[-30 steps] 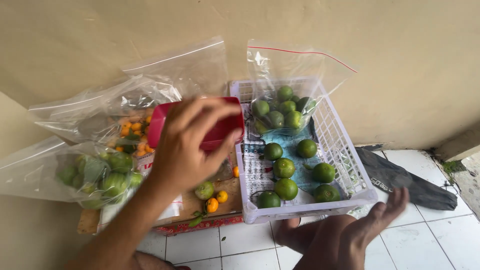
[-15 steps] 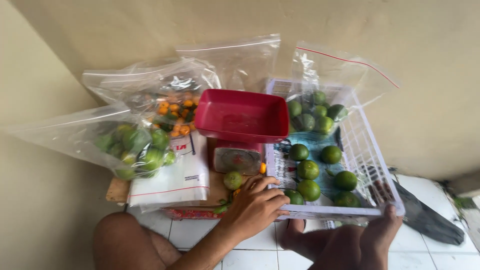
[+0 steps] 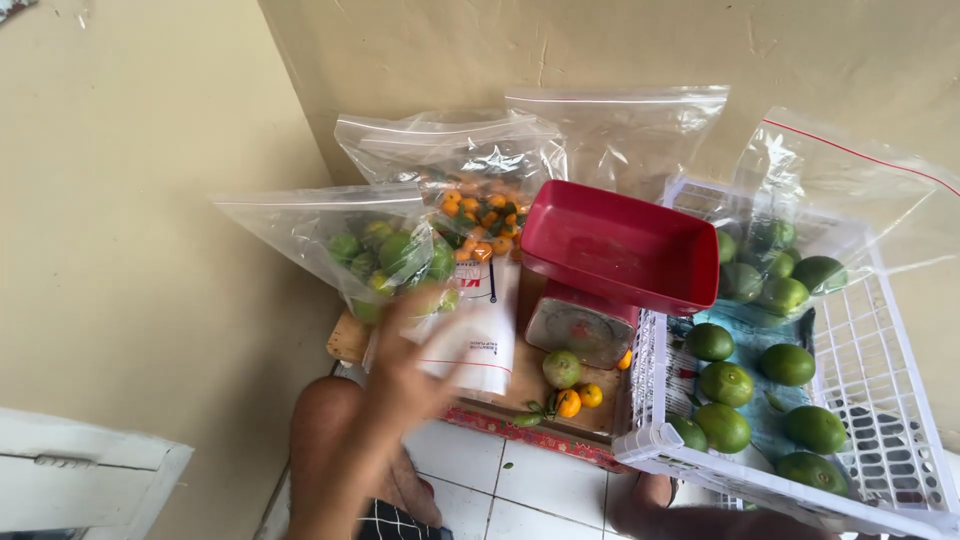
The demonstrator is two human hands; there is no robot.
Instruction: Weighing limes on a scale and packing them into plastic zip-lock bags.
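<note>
Stack of flat white plastic bags (image 3: 470,330) lies on the wooden board, beside the red kitchen scale (image 3: 600,270). Left hand (image 3: 415,365), blurred, fingers spread, grip released over the stack; contact cannot be told. Right hand out of view. White crate (image 3: 900,400) holds limes (image 3: 727,383).

Probably a home corner used for packing fruit. A cream wall (image 3: 150,200) meets white floor tiles (image 3: 520,490). A red kitchen scale (image 3: 600,270) sits among bags of limes (image 3: 370,250).

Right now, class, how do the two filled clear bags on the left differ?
The front bag holds larger green fruits; the rear bag holds much smaller, mostly orange ones. The front bag leans out leftward; the rear bag stands nearer the wall. Both are clear plastic bags with open tops.
</note>
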